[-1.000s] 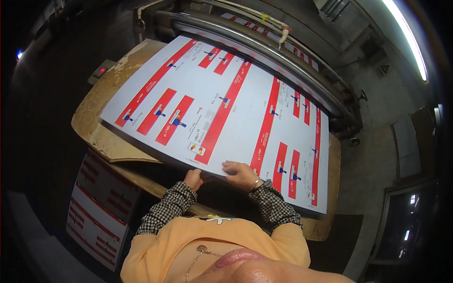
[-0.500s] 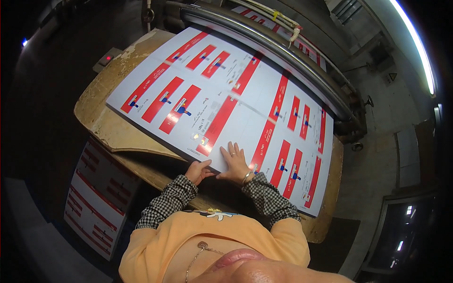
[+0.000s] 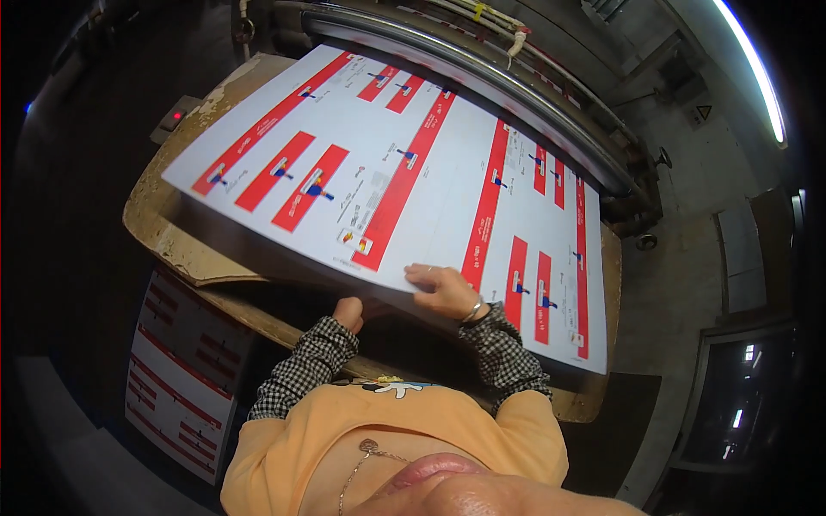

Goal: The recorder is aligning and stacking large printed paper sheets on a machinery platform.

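Note:
A large white printed sheet (image 3: pixel 447 215) with red bands and small blue figures lies over a worn wooden board (image 3: pixel 146 211), its far end at a long metal roller (image 3: pixel 482 90). The near edge of the sheet stands raised off the board. My right hand (image 3: pixel 446 292) is closed on that near edge, fingers on top, its thumb hidden. Just short of the edge, my left hand (image 3: pixel 348 315) is curled into a fist in shadow; what it holds, if anything, is hidden.
More printed sheets (image 3: pixel 176 387) show below the board on the left. A small box with a red light (image 3: pixel 176 116) sits at the board's left corner. Pipes (image 3: pixel 482 17) run above the roller, and a handwheel (image 3: pixel 645 242) stands at its right end.
The sheet's near edge has lifted and its print has shifted. My right hand has gone from spread flat to closed at the edge. My left hand has drawn back slightly and curled up.

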Action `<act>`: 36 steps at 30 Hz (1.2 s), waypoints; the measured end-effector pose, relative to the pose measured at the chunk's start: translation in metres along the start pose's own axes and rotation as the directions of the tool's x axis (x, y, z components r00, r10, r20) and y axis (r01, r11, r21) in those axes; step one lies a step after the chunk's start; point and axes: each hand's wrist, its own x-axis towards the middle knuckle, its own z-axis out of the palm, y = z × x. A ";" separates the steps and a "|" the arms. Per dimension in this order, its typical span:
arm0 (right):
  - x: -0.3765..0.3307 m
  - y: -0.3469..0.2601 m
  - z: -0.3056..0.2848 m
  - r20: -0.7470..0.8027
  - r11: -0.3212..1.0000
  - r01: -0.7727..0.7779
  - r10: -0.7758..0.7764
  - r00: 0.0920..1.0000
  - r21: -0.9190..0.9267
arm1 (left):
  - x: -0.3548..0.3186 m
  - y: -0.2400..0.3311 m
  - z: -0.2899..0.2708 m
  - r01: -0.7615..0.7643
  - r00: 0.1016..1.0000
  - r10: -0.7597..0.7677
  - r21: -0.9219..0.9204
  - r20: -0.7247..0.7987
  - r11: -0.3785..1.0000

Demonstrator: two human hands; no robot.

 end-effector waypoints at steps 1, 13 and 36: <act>-0.002 0.008 0.006 0.008 1.000 -0.024 0.024 1.000 0.004 | 0.001 -0.001 0.000 0.014 1.000 -0.014 -0.019 0.021 1.000; 0.055 0.086 0.015 -0.297 0.947 -0.275 0.217 0.930 -0.168 | -0.012 0.018 0.021 -0.002 0.998 0.004 -0.034 0.056 0.999; 0.001 0.020 0.017 0.002 0.999 0.033 -0.033 0.999 0.003 | -0.007 0.014 0.005 -0.002 0.999 0.000 0.031 0.052 1.000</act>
